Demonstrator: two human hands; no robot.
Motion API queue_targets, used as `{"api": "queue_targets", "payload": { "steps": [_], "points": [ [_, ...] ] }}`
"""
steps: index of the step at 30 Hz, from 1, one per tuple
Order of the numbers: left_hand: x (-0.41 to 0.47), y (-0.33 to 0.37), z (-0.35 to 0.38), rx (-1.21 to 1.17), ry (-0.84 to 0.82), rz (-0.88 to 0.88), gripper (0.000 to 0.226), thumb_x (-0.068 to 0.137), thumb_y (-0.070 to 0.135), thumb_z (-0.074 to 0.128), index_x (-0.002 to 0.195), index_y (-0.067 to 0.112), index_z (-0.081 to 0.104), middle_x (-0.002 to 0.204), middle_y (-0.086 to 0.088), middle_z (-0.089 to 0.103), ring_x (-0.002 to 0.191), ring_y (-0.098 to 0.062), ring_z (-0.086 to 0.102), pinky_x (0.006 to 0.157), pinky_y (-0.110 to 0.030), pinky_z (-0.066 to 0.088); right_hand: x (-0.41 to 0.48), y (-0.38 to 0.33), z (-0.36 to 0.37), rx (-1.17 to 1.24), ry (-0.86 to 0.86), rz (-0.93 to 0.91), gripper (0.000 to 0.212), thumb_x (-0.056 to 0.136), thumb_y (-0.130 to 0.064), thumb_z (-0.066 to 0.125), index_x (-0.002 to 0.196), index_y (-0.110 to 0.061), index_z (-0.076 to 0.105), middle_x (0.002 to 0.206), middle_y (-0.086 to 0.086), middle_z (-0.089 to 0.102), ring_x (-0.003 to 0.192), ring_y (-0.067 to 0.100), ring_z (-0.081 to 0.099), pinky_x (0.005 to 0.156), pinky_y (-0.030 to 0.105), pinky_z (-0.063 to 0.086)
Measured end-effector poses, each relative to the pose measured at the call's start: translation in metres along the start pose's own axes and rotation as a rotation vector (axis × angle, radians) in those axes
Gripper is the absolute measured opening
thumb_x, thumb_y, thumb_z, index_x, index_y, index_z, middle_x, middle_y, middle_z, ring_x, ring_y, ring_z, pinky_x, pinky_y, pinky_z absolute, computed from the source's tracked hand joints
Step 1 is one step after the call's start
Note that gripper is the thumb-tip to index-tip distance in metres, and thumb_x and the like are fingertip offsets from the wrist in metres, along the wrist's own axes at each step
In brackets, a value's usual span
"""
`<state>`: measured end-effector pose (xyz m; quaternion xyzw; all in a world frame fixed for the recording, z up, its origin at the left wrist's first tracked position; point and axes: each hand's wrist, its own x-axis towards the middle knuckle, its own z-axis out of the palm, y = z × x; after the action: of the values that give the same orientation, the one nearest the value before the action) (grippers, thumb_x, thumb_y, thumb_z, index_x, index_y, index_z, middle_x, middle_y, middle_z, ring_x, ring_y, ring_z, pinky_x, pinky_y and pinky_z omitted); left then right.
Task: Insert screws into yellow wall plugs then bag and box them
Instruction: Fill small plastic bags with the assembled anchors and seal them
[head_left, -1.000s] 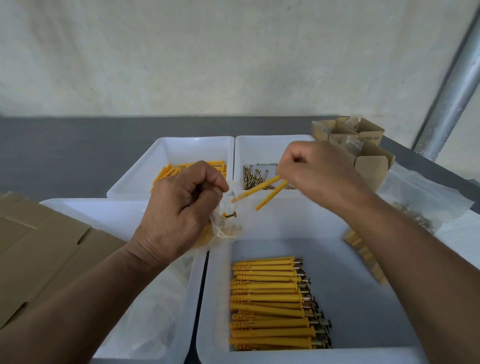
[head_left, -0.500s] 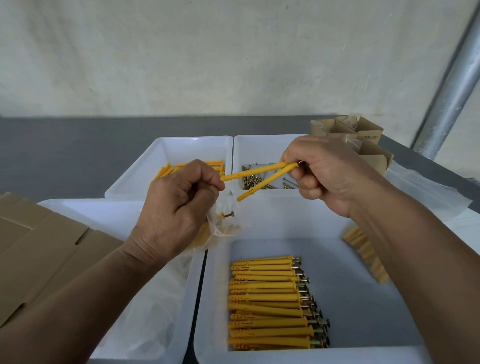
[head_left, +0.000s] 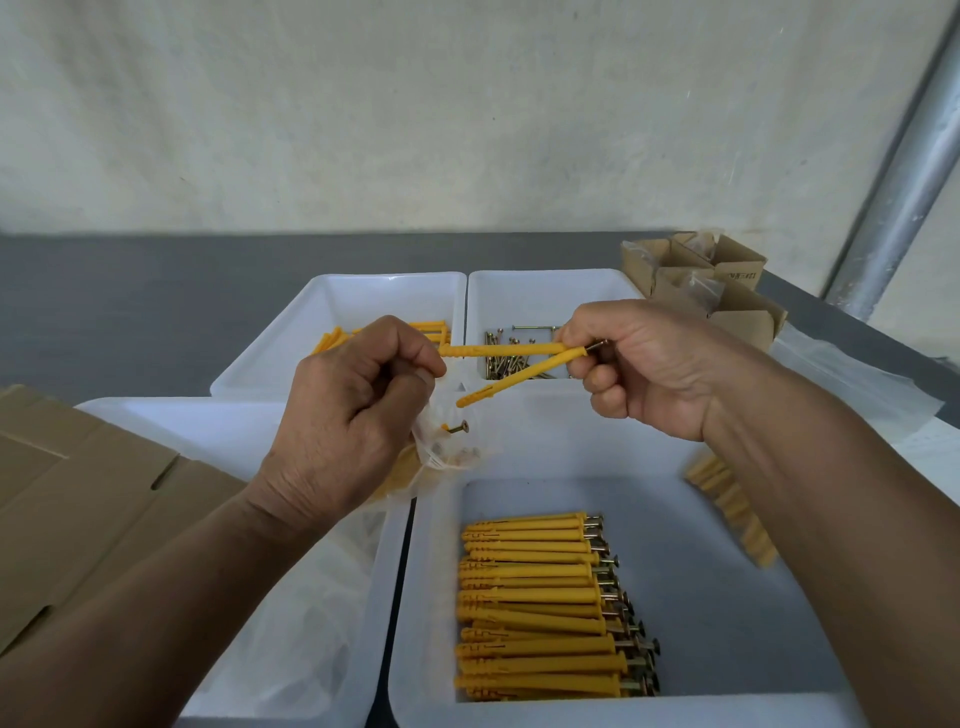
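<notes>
My left hand (head_left: 348, 415) grips the mouth of a small clear plastic bag (head_left: 447, 441) that holds several yellow plugs with screws. My right hand (head_left: 639, 364) pinches two yellow wall plugs (head_left: 514, 364) with screws in them by their head ends. Their tips point left towards the bag's mouth, and the upper one reaches my left fingers. A stack of assembled plugs (head_left: 540, 608) lies in the near right white bin (head_left: 727, 571). Loose yellow plugs (head_left: 431, 327) lie in the far left bin (head_left: 332, 312). Loose screws (head_left: 509, 358) lie in the far right bin (head_left: 545, 296).
Flat cardboard (head_left: 67, 493) lies at the left. The near left bin (head_left: 208, 431) holds clear bags. Small open cardboard boxes (head_left: 711, 280) stand at the back right, with clear plastic sheets (head_left: 857, 374) and a filled bag (head_left: 732, 509) beside my right arm. A metal pole (head_left: 904, 171) rises at the right.
My right hand has turned and swung the two plugs round, so that they lie nearly level with their tips at the bag's mouth. My left hand has stayed put.
</notes>
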<state>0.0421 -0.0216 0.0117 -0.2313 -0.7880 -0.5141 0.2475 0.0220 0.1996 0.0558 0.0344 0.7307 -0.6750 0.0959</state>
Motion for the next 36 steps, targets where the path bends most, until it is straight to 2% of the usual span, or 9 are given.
{"api": "queue_targets", "payload": {
  "steps": [6,11,18,23,28,32,34,36],
  "points": [
    [0.0,0.0,-0.001,0.012,0.008,0.006,0.018,0.082,0.013,0.05,0.078,0.023,0.064,0.057,-0.013,0.055,0.051,-0.035,0.047,0.047,-0.043,0.046,-0.001,0.001,0.0,-0.063,-0.081,-0.017,0.013,0.087,0.0,0.052,0.079,-0.007,0.059,0.062,0.009,0.058,0.047,0.011,0.054,0.044,0.021,0.049],
    [0.0,0.001,-0.001,0.021,0.002,0.005,0.017,0.081,0.013,0.049,0.079,0.019,0.064,0.058,-0.006,0.056,0.051,-0.032,0.048,0.047,-0.042,0.046,0.001,0.005,0.0,-0.095,-0.062,-0.057,0.016,0.089,0.007,0.053,0.081,-0.003,0.063,0.07,0.011,0.062,0.051,0.012,0.063,0.049,0.023,0.054],
    [0.0,0.002,0.0,0.052,-0.007,0.016,0.017,0.082,0.012,0.047,0.081,0.016,0.064,0.061,-0.011,0.057,0.052,-0.033,0.05,0.047,-0.042,0.046,0.0,0.009,0.011,-0.052,-0.126,-0.237,0.012,0.088,0.007,0.059,0.086,-0.002,0.066,0.068,0.009,0.067,0.06,0.016,0.067,0.055,0.025,0.055],
    [-0.001,0.003,0.001,0.042,-0.01,0.013,0.018,0.082,0.012,0.047,0.08,0.02,0.063,0.061,-0.008,0.057,0.054,-0.036,0.054,0.048,-0.042,0.045,-0.004,0.017,0.03,-0.218,-0.144,-0.385,0.012,0.087,0.003,0.064,0.088,-0.008,0.067,0.067,0.005,0.069,0.063,0.015,0.07,0.058,0.023,0.056],
    [-0.001,0.004,0.001,0.025,-0.008,0.019,0.017,0.083,0.012,0.048,0.079,0.023,0.061,0.059,-0.015,0.054,0.053,-0.041,0.052,0.047,-0.046,0.044,-0.005,0.028,0.051,-0.389,-0.112,-0.543,0.012,0.087,-0.009,0.068,0.091,-0.02,0.068,0.068,0.0,0.072,0.057,0.003,0.066,0.055,0.014,0.047],
    [-0.001,0.004,0.002,0.017,-0.004,0.025,0.018,0.082,0.012,0.049,0.078,0.024,0.062,0.057,-0.011,0.055,0.051,-0.039,0.049,0.045,-0.043,0.043,-0.003,0.035,0.062,-0.448,-0.032,-0.595,0.014,0.084,-0.017,0.074,0.091,-0.025,0.065,0.074,-0.003,0.071,0.06,0.006,0.065,0.067,0.031,0.056],
    [-0.001,0.003,0.002,0.011,-0.015,0.029,0.018,0.082,0.011,0.049,0.078,0.022,0.062,0.061,-0.01,0.06,0.053,-0.038,0.05,0.046,-0.042,0.043,-0.001,0.037,0.064,-0.564,0.022,-0.645,0.012,0.083,-0.023,0.075,0.089,-0.025,0.064,0.08,-0.006,0.07,0.063,-0.001,0.059,0.064,0.02,0.05],
    [-0.001,0.003,0.003,-0.004,-0.036,0.025,0.016,0.083,0.01,0.048,0.08,0.018,0.062,0.07,-0.018,0.065,0.058,-0.041,0.054,0.048,-0.043,0.044,-0.001,0.039,0.066,-0.672,0.041,-0.705,0.011,0.084,-0.026,0.074,0.089,-0.023,0.065,0.086,-0.007,0.071,0.068,-0.005,0.058,0.063,0.01,0.042]
  ]
}}
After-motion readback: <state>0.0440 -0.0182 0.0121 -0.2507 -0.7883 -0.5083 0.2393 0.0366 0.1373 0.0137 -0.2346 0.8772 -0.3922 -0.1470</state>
